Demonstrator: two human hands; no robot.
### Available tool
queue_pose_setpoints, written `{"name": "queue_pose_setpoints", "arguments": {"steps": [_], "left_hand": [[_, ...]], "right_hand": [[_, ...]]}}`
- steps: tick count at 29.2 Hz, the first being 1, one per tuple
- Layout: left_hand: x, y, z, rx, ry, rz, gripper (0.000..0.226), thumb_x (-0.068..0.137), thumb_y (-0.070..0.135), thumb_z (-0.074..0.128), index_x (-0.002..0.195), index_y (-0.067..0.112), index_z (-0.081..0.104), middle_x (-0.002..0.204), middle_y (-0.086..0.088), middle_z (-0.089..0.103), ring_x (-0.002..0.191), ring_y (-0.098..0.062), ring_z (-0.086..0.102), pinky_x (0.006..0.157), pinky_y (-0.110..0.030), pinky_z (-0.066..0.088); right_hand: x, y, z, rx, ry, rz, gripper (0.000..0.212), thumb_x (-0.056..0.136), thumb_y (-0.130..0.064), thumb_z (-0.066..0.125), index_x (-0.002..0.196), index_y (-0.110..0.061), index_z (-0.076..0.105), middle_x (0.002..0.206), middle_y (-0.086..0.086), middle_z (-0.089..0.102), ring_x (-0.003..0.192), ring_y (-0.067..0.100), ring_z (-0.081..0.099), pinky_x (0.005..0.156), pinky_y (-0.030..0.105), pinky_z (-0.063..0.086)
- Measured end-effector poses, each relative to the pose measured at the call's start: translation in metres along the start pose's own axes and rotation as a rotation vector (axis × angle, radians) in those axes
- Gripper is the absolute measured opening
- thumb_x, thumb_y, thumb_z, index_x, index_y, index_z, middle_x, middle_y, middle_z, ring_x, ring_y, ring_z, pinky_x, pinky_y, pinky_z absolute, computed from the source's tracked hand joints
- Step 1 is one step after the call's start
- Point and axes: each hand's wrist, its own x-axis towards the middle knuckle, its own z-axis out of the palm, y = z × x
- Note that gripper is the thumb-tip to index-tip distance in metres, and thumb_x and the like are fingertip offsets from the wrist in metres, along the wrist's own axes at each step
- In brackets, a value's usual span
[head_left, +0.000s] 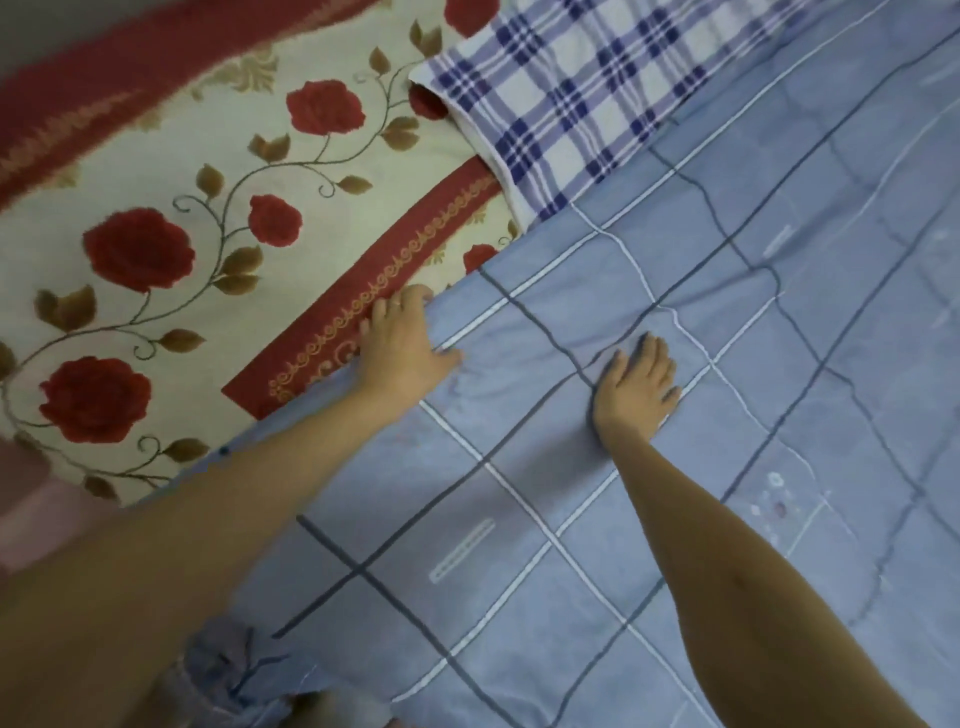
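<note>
Blue-grey checked fabric sheet with dark and white grid lines (675, 519) spread flat, fills right and lower view. Right hand (636, 387) flat on it, fingers straight, pressing, grasping nothing. Left hand (402, 345) on sheet's left edge, fingers relaxed across it, no real grip afaict. Cream blanket with red roses (208, 208) just beside that edge. Blue-white plaid pillow (571, 104) up top, touching sheet.
</note>
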Motion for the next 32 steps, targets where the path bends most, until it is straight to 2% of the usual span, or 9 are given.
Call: {"name": "queue_pose_setpoints", "arguments": {"steps": [4, 10, 12, 15, 17, 19, 24, 28, 32], "left_hand": [[0.038, 0.017, -0.003, -0.222, -0.129, 0.167, 0.026, 0.084, 0.021, 0.066, 0.102, 0.010, 0.051, 0.095, -0.007, 0.060, 0.083, -0.023, 0.057, 0.068, -0.035, 0.046], [0.056, 0.062, 0.023, -0.261, -0.209, 0.329, 0.027, 0.091, 0.010, 0.057, 0.118, 0.010, 0.056, 0.106, -0.002, 0.057, 0.094, -0.012, 0.053, 0.079, -0.023, 0.043], [0.059, 0.073, 0.031, -0.258, -0.244, 0.263, 0.007, 0.093, 0.013, 0.055, 0.095, 0.011, 0.061, 0.087, -0.003, 0.056, 0.077, -0.009, 0.053, 0.069, -0.022, 0.041], [0.074, 0.091, 0.030, -0.352, -0.203, 0.150, 0.036, 0.095, 0.017, 0.054, 0.061, 0.018, 0.040, 0.059, 0.005, 0.037, 0.050, -0.002, 0.036, 0.052, -0.021, 0.027], [0.083, 0.101, 0.027, -0.324, -0.151, 0.152, 0.043, 0.095, 0.020, 0.054, 0.060, 0.017, 0.029, 0.056, 0.002, 0.026, 0.050, -0.006, 0.026, 0.051, -0.025, 0.019], [0.087, 0.101, 0.021, -0.293, -0.088, 0.158, 0.038, 0.095, 0.019, 0.054, 0.060, 0.013, 0.038, 0.056, 0.000, 0.030, 0.048, -0.002, 0.026, 0.050, -0.023, 0.020], [0.101, 0.092, -0.002, -0.219, 0.040, 0.138, 0.015, 0.090, 0.014, 0.059, 0.098, 0.006, 0.070, 0.089, 0.001, 0.064, 0.083, -0.006, 0.056, 0.074, -0.008, 0.041], [0.116, 0.085, -0.009, -0.071, 0.062, 0.209, 0.017, 0.092, 0.012, 0.056, 0.098, 0.003, 0.069, 0.090, 0.000, 0.062, 0.086, -0.012, 0.056, 0.075, -0.014, 0.040], [0.117, 0.075, 0.005, -0.086, -0.073, 0.189, 0.014, 0.094, 0.024, 0.054, 0.089, 0.012, 0.059, 0.091, -0.004, 0.055, 0.086, -0.013, 0.049, 0.070, -0.017, 0.035]], "right_hand": [[-0.005, 0.006, 0.021, -0.012, 0.237, -0.110, 0.052, 0.095, -0.033, 0.027, 0.144, -0.019, 0.038, 0.152, 0.001, 0.034, 0.141, 0.024, 0.029, 0.114, 0.037, 0.003], [0.009, 0.018, 0.027, 0.012, 0.324, -0.025, 0.050, 0.089, -0.029, 0.031, 0.134, -0.015, 0.050, 0.143, 0.004, 0.047, 0.134, 0.023, 0.039, 0.112, 0.040, 0.006], [0.010, 0.020, 0.023, 0.034, 0.288, -0.019, 0.052, 0.088, -0.029, 0.030, 0.133, -0.014, 0.050, 0.142, 0.005, 0.046, 0.134, 0.024, 0.038, 0.113, 0.042, 0.007], [0.011, 0.017, 0.022, 0.042, 0.254, -0.027, 0.051, 0.088, -0.029, 0.029, 0.133, -0.014, 0.048, 0.143, 0.005, 0.044, 0.134, 0.023, 0.036, 0.115, 0.045, 0.009], [0.013, 0.018, 0.018, 0.060, 0.242, -0.002, 0.050, 0.088, -0.028, 0.031, 0.132, -0.013, 0.049, 0.143, 0.005, 0.044, 0.134, 0.023, 0.037, 0.115, 0.044, 0.008], [0.012, 0.017, 0.018, 0.056, 0.246, -0.009, 0.048, 0.088, -0.027, 0.034, 0.131, -0.013, 0.050, 0.142, 0.005, 0.045, 0.133, 0.022, 0.037, 0.114, 0.044, 0.009], [0.014, 0.017, 0.015, 0.064, 0.238, -0.018, 0.047, 0.088, -0.027, 0.035, 0.131, -0.014, 0.051, 0.142, 0.005, 0.046, 0.133, 0.022, 0.038, 0.114, 0.044, 0.010], [0.014, 0.019, 0.016, 0.061, 0.250, -0.025, 0.047, 0.088, -0.027, 0.036, 0.131, -0.015, 0.051, 0.142, 0.004, 0.045, 0.133, 0.022, 0.038, 0.114, 0.044, 0.010], [0.014, 0.019, 0.019, 0.071, 0.253, -0.021, 0.047, 0.088, -0.026, 0.038, 0.132, -0.015, 0.049, 0.143, 0.004, 0.044, 0.134, 0.022, 0.037, 0.114, 0.044, 0.010]]}}
